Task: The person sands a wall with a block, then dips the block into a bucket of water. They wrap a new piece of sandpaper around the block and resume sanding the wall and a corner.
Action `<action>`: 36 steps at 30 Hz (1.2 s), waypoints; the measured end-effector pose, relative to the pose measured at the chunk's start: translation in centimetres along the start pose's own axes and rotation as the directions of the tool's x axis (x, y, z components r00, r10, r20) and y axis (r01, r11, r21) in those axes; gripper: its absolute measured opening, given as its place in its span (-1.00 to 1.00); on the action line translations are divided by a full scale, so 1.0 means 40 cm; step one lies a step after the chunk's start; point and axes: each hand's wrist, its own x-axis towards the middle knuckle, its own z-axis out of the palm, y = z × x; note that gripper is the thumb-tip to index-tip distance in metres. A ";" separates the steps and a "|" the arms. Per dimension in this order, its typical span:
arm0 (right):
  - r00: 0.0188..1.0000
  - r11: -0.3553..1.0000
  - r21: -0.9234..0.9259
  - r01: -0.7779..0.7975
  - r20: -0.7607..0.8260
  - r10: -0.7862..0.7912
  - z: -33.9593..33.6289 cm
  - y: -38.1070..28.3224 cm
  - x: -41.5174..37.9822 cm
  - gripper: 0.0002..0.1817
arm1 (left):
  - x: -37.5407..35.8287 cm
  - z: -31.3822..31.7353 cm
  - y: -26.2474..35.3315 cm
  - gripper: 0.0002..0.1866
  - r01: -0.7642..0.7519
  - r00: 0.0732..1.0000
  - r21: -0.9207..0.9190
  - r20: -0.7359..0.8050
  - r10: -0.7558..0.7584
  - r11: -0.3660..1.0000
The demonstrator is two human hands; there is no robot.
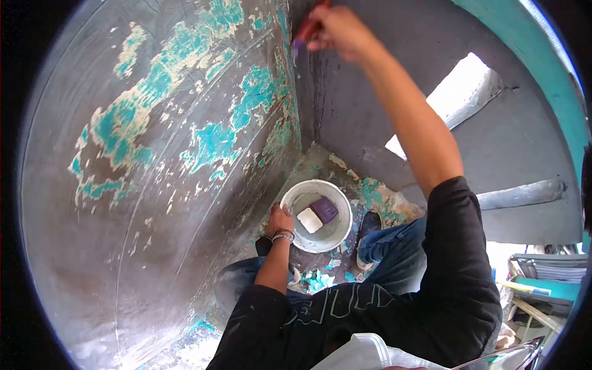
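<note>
My left hand (pixel 280 221) is closed on the near left rim of a round white bucket (pixel 316 249) between my feet. Inside the bucket lie a white block (pixel 309 220) and a dark purple block (pixel 325 209), side by side. My right arm stretches up to the corner where two walls meet. There my right hand (pixel 336 31) is wrapped around a red-handled tool (pixel 310 26) with a purple part at its lower end. Its tip points down along the corner; motion blur hides its exact kind.
The left wall (pixel 123 216) is dark grey with peeling turquoise patches (pixel 216 145). A dark panel (pixel 364 92) with bright openings stands at the right. Turquoise paint flakes (pixel 318 280) litter the floor by my feet. Folded chairs (pixel 549 271) and other items sit at lower right.
</note>
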 end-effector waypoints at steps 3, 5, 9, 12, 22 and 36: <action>0.973 0.973 -0.018 0.229 -0.024 -0.230 -0.007 -0.121 0.006 -0.65 | 0.004 -0.010 0.018 -0.72 0.033 0.999 0.030 0.007 -0.034 0.999; 0.939 0.936 -0.114 0.334 -0.051 -0.342 -0.001 -0.118 -0.012 -0.71 | -0.007 -0.016 0.020 -0.71 0.017 1.000 0.052 0.009 -0.017 0.998; 0.987 0.967 -0.200 0.157 0.003 -0.160 -0.023 0.234 -0.078 -0.71 | 0.009 0.010 -0.002 -0.72 0.043 0.999 0.061 0.032 -0.045 0.997; 0.943 0.933 -0.162 -0.321 0.032 0.330 -0.044 0.651 -0.151 -0.67 | 0.027 0.041 -0.030 -0.73 -0.024 0.999 0.015 -0.035 0.024 1.000; 0.864 0.886 -0.037 -0.462 -0.243 0.441 0.043 1.078 -0.191 -0.69 | 0.022 0.011 -0.011 -0.72 0.017 1.000 -0.094 -0.003 -0.018 0.995; 0.852 0.816 -0.315 -0.484 -0.381 0.358 0.025 1.071 -0.124 -0.60 | 0.033 -0.007 0.003 -0.70 -0.002 1.000 -0.050 0.010 0.003 0.999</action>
